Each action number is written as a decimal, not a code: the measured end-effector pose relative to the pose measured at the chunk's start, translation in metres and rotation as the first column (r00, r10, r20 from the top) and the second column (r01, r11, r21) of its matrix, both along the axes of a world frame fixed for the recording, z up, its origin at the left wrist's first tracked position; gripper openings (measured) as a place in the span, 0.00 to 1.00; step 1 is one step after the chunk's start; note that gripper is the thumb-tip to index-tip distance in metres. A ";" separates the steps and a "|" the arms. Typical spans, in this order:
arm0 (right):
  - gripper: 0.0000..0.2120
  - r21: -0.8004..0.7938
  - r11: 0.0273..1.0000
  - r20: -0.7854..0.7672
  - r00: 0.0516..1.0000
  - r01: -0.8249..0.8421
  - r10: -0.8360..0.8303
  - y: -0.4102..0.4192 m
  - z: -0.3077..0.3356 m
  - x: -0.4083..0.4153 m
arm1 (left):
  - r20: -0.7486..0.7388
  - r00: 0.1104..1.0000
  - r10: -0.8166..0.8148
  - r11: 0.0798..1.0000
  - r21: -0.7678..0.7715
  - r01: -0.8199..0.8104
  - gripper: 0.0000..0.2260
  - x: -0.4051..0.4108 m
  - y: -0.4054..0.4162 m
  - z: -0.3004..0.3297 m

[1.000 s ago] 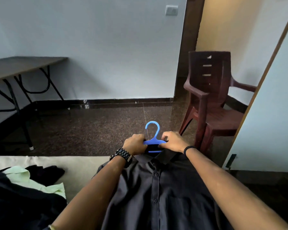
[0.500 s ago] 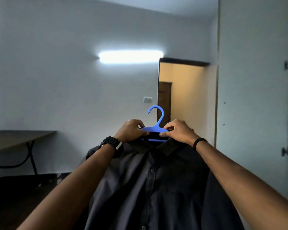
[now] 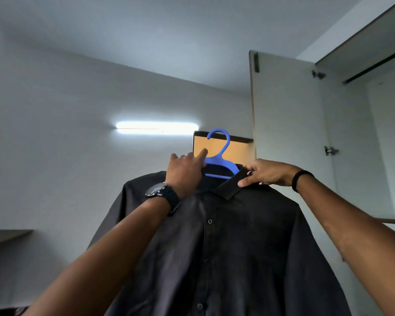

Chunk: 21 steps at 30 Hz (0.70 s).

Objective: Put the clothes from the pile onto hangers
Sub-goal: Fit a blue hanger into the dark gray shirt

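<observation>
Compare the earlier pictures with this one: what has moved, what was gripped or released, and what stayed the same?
The shirt on its blue hanger has been lifted from the bed up toward the open wardrobe. The left hand has loosened, its forefinger now pointing up beside the hook. The right hand has shifted from the hanger to pinch the collar. The shirt stays on the hanger.

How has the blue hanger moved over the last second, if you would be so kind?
Yes: the hanger has been lifted. Before, its hook sat low against the floor; now it crosses the doorway top, beside the tube light.
</observation>
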State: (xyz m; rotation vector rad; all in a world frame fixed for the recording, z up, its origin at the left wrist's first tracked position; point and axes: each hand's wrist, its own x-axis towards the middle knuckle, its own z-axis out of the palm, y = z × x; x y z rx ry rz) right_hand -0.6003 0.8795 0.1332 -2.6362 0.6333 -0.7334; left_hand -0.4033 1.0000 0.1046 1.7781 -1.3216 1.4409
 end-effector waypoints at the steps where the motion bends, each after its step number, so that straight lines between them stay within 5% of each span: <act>1: 0.14 -0.086 0.995 0.003 0.999 0.044 -0.044 0.003 0.002 -0.003 | 0.072 0.996 0.058 0.998 0.013 -0.059 0.13 -0.006 -0.003 0.000; 6: 0.15 -0.470 0.839 0.293 0.945 0.276 -0.147 0.021 0.003 -0.010 | -0.115 0.992 -0.057 0.998 0.018 0.060 0.12 -0.018 -0.017 0.017; 11: 0.11 -0.240 0.968 -0.027 0.996 0.076 -0.085 0.017 0.019 -0.052 | -0.126 0.990 -0.056 0.998 0.006 0.057 0.12 -0.013 -0.019 0.029; 15: 0.03 -0.184 0.980 0.022 0.997 0.079 -0.076 0.010 0.022 -0.067 | -0.133 0.991 -0.025 1.000 0.012 0.027 0.13 -0.020 -0.022 0.034; 19: 0.12 0.024 0.997 -0.097 0.993 0.076 -0.073 0.001 0.015 -0.081 | -0.288 0.946 -0.149 0.989 -0.063 0.137 0.12 -0.023 -0.027 0.032; 21: 0.12 0.162 0.987 -0.003 1.000 -0.014 0.015 -0.003 0.007 -0.089 | -0.395 0.886 -0.243 0.969 -0.149 0.199 0.12 -0.022 -0.029 0.030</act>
